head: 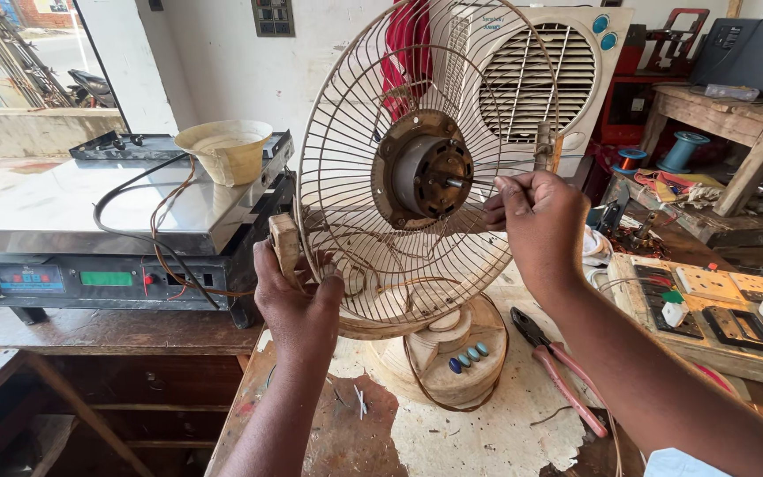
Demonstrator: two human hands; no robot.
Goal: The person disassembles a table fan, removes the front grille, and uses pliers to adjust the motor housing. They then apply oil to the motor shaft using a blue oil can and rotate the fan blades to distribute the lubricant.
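We saw a cream wire fan guard [373,256] with rusty brown spots, and a grey motor [426,175] in its centre. The fan base [448,358] was beige with small blue buttons [469,356]. The pliers [567,371] had pink handles. The bowl [224,148] was pale yellow, and a red cloth [406,44] hung behind.

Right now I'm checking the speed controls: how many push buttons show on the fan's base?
4: on the fan base, one dark blue button leftmost, then three light ones in a row rising rightward.

Bare forearms — perhaps a white garment [682,464]
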